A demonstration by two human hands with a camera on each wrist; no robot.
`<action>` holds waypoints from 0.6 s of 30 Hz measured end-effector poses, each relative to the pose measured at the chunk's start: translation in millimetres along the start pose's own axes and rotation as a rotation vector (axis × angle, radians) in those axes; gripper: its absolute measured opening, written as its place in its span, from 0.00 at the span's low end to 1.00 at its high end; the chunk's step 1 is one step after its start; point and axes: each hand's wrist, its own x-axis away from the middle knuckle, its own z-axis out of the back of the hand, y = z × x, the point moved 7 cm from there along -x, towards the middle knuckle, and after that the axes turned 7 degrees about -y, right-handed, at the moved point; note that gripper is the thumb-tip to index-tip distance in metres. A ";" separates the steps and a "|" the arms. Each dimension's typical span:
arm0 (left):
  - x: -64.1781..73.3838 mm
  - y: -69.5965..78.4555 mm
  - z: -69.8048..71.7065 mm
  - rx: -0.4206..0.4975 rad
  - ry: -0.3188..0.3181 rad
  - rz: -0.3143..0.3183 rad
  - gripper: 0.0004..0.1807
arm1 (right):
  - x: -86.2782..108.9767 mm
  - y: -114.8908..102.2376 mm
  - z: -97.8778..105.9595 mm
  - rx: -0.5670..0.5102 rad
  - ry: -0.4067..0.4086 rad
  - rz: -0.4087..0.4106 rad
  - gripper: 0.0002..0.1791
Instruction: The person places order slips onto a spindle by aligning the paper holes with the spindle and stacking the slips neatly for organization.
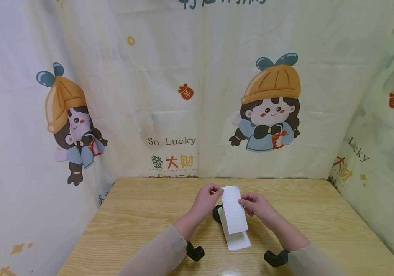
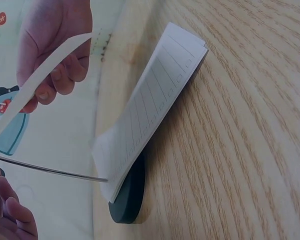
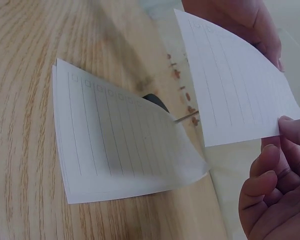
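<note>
Both hands hold one lined sheet of paper (image 1: 234, 211) above a spike file. My left hand (image 1: 208, 198) pinches its far left edge, while my right hand (image 1: 256, 207) pinches the right edge between thumb and finger. Below it, a few lined sheets (image 3: 120, 135) with small checkboxes sit low on the thin metal spike (image 2: 55, 171), tilted over the table. The spike file's round black base (image 2: 129, 195) stands on the wood, partly covered by these sheets. Whether the spike passes through the held sheet, I cannot tell.
The wooden table (image 1: 142, 218) extends around the spike file. Behind it and at both sides hangs a cream cloth (image 1: 142, 99) printed with cartoon figures and lettering. Black camera mounts (image 1: 276, 258) are worn at both wrists.
</note>
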 end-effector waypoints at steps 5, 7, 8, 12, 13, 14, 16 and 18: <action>0.3 -0.9 0.0 -0.011 -0.003 -0.003 0.10 | 1.5 -1.3 -0.6 0.002 -0.005 0.006 0.15; 0.4 -1.2 -0.2 -0.020 -0.005 0.000 0.10 | 2.1 -1.0 -0.4 0.003 0.005 0.001 0.15; 0.5 -1.4 -0.4 -0.025 -0.007 0.001 0.10 | 2.3 -0.6 -0.2 0.004 0.011 -0.003 0.15; 1.1 -1.2 -1.6 -0.050 -0.014 0.005 0.10 | 2.4 1.4 0.5 0.011 0.025 -0.009 0.14; 1.3 -1.5 -1.7 -0.057 -0.013 0.004 0.10 | 2.3 1.9 0.7 0.013 0.026 -0.010 0.13; 1.5 -2.0 -1.7 -0.061 -0.012 0.001 0.09 | 2.4 2.0 0.6 0.014 0.025 -0.009 0.14; 1.9 -3.3 -1.4 -0.072 -0.009 -0.009 0.09 | 2.0 2.8 1.0 0.019 0.028 -0.013 0.13; 2.0 -5.0 -0.7 -0.080 -0.006 -0.016 0.10 | 1.9 3.5 1.3 0.025 0.031 -0.020 0.13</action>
